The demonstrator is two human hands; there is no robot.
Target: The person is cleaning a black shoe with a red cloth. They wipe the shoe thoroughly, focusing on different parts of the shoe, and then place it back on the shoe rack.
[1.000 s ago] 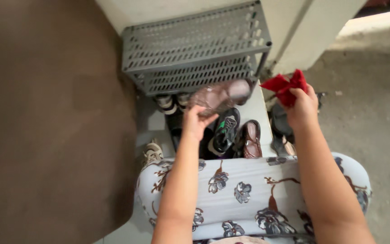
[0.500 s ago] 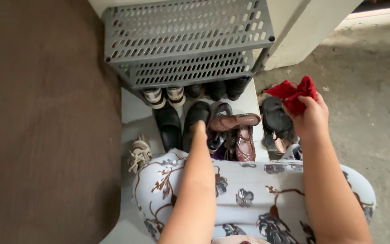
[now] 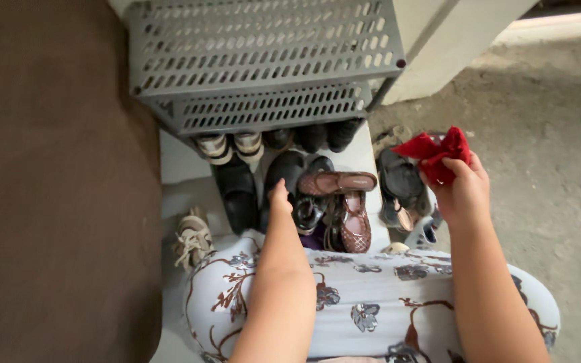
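My left hand (image 3: 279,195) reaches down among the shoes on the floor, beside a black shoe (image 3: 284,168) and a black sneaker (image 3: 306,212). Its fingers point away from me and are hidden. Just right of it a brown strappy shoe (image 3: 337,182) lies crosswise on top of the others, apart from the hand. A matching brown shoe (image 3: 354,227) lies below it, pointing towards me. My right hand (image 3: 464,193) is held up to the right, shut on a crumpled red cloth (image 3: 435,153).
A grey perforated shoe rack (image 3: 263,47) stands ahead with shoe toes showing under its lowest shelf. Another black shoe (image 3: 237,191) and a beige sneaker (image 3: 193,238) lie left, dark sandals (image 3: 398,181) right. A brown surface (image 3: 55,202) fills the left, concrete floor (image 3: 559,168) the right.
My left hand held the brown shoe up by the rack a second ago. It has lowered and let go of it; the shoe now rests across the other shoes. The red cloth stays in my right hand.
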